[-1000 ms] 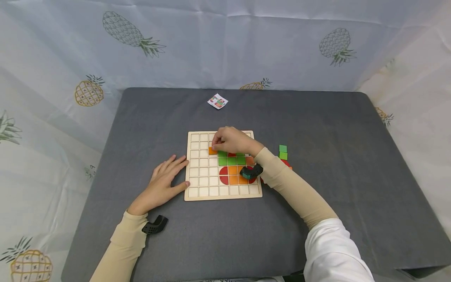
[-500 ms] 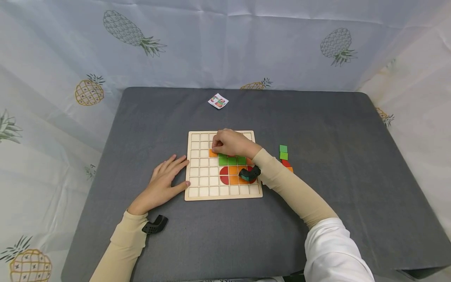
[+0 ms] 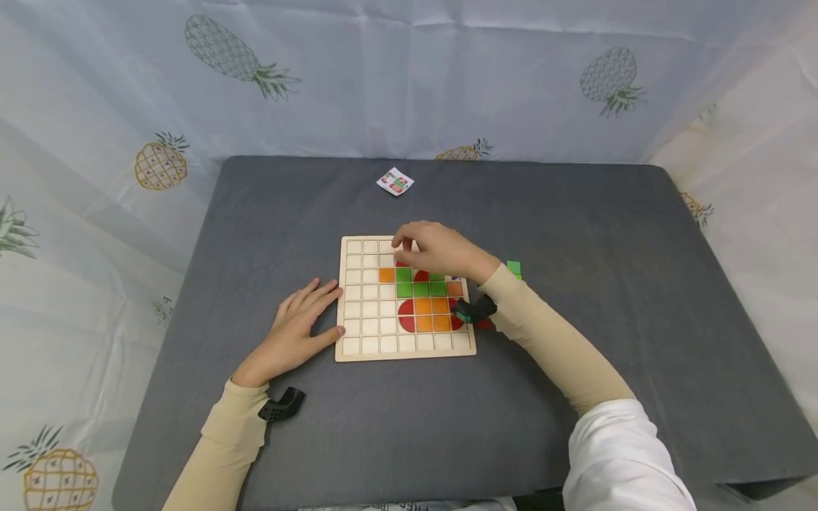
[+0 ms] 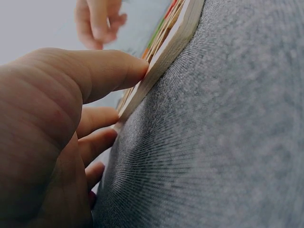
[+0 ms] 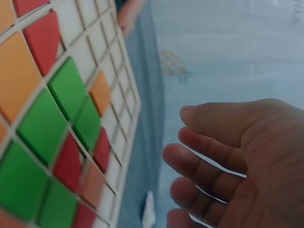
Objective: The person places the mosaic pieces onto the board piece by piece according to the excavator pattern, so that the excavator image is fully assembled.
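A wooden grid board (image 3: pixel 371 346) lies on the grey table. My left hand (image 3: pixel 290 337) is spread flat at its left side, with thumb and fingertips right at the wooden edge (image 4: pixel 173 54) in the left wrist view. Over the board's upper part hovers my right hand (image 3: pixel 444 250), fingers loosely bent and holding nothing (image 5: pixel 266 156). A lone orange square tile (image 3: pixel 386 275) sits in a cell left of the green tiles (image 3: pixel 420 289). Lower down, orange tiles (image 3: pixel 423 314) stand between rounded red pieces (image 3: pixel 406 316). The right hand hides some upper cells.
A small printed card (image 3: pixel 395 182) lies near the table's far edge. Right of the board are loose green tiles (image 3: pixel 514 267) and a red piece (image 3: pixel 483 323), partly hidden by the right forearm. A pineapple-patterned curtain (image 3: pixel 383 85) hangs behind the table.
My right hand has let go of the orange tile, lifted, and moved up and to the right. The orange tile stays in its cell. My left hand has not moved.
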Demonstrator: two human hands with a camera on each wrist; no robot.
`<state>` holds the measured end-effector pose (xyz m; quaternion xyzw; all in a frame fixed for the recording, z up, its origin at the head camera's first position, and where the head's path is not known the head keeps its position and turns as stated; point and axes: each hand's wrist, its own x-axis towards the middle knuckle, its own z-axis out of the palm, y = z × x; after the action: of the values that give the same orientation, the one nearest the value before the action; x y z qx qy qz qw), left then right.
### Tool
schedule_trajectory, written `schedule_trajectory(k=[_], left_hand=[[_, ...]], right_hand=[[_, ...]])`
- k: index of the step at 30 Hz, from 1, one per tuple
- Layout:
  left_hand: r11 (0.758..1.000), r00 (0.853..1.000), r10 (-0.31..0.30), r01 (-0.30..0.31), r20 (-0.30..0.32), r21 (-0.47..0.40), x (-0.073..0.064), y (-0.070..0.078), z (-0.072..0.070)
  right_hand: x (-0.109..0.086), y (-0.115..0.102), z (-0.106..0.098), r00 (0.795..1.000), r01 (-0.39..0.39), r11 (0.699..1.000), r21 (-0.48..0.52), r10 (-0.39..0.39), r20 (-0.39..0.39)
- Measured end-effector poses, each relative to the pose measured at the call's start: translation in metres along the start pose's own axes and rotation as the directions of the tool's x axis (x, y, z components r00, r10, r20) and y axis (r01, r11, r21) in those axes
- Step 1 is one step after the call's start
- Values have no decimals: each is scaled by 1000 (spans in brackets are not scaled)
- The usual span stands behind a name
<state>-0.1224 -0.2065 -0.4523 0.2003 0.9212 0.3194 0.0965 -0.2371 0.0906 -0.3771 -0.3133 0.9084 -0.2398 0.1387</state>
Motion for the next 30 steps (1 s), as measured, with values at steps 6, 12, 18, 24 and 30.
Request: schedule_trajectory(k=[6, 12, 18, 24, 30], left_hand=[[1000, 1000, 12, -12, -7, 2, -1, 1, -3], [1000, 1000, 16, -16, -8, 12, 0, 2, -3], [1000, 1000, 6, -6, -7, 5, 1, 0, -2], [1000, 1000, 4, -4, -9, 10, 2, -1, -2], [1000, 1000, 13, -12, -10, 10, 3, -1, 0]], right_hand=[[-44, 13, -36, 995, -57, 998, 29, 59, -80], [-89, 43, -64, 969, -193, 979, 61, 200, -147], [-116, 71, -73, 936, -313, 947, 66, 320, -148], [-130, 91, -65, 927, -358, 932, 61, 363, -99], [-136, 104, -52, 925, -372, 926, 67, 375, -54]])
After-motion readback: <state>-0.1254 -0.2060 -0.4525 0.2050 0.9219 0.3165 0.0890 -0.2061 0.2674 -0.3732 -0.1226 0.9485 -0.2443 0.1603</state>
